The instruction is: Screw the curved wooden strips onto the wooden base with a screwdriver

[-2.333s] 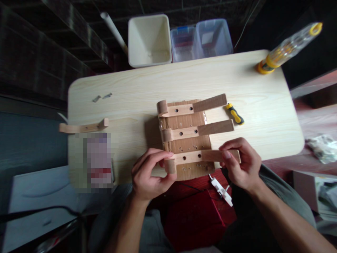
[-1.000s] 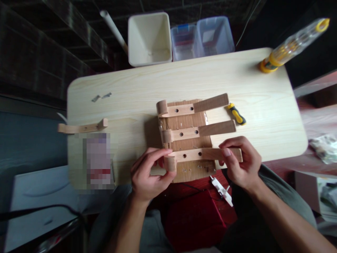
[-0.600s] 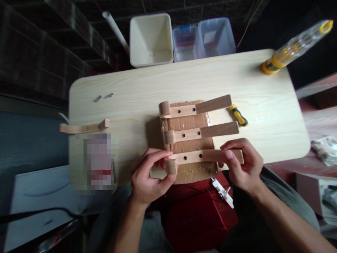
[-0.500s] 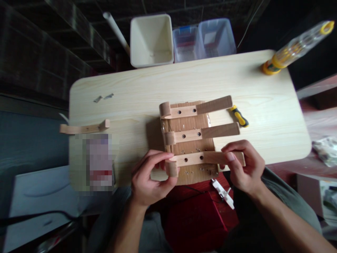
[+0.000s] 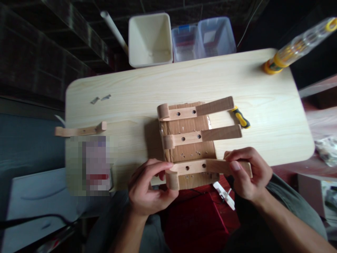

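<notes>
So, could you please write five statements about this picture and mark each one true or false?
1. The left hand and the right hand hold the same wooden piece. True.
2. The yellow-and-black tool is in the right hand. False: it lies on the table.
3. Two other wooden pieces rest on the cardboard. True.
4. The clear-bodied container stands near the table's left end. False: near the right end.
5. The fourth wooden piece overhangs the table's left edge. True.

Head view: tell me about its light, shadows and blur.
In the head view, the table is bright against the dark wall; in the head view, a soft shadow lies left of the box; in the head view, pixelation hides a patch at near left, and the bag at the right edge looks softer than the hooks.
</notes>
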### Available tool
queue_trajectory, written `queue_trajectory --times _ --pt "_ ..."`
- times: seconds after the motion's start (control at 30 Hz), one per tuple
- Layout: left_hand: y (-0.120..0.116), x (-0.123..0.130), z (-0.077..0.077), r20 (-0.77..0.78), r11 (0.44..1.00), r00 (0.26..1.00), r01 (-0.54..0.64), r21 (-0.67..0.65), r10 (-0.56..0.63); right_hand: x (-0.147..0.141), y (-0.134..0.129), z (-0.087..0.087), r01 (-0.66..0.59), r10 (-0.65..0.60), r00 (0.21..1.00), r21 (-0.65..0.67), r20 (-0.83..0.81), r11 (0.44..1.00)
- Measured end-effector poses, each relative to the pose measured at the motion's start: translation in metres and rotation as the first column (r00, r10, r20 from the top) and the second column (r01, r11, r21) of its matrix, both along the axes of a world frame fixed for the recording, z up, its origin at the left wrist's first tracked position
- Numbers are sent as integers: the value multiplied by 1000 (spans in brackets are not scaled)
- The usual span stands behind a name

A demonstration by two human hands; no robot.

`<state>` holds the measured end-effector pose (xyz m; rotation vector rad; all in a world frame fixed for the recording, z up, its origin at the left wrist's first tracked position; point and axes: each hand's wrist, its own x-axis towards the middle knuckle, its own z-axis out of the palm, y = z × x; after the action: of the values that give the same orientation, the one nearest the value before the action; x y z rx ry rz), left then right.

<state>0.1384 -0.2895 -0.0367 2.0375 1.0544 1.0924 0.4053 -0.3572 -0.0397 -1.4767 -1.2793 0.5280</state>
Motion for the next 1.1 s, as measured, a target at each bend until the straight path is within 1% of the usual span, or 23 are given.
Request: queue_trajectory --times 0.23,0.43,0.67,0.9,1.1 --pt "1 2 -3 -55 998 997 -51 -24 50 1 7 -6 20 -21 998 -16 -55 1000" --pt "3 4 -6 -45 993 993 -110 -33 108 -1 8 -7 -7 4 997 -37 -79 999" --pt "3 1 -9 -41 996 996 -80 -41 78 0 9 -6 -35 29 996 -62 -82 997" --pt "3 0 -9 -52 995 996 -80 -65 76 0 10 -2 -48 41 996 -86 -81 995" --pt "3 1 -8 -80 994 993 -97 -57 92 0 10 -2 -51 43 996 -91 -82 995"
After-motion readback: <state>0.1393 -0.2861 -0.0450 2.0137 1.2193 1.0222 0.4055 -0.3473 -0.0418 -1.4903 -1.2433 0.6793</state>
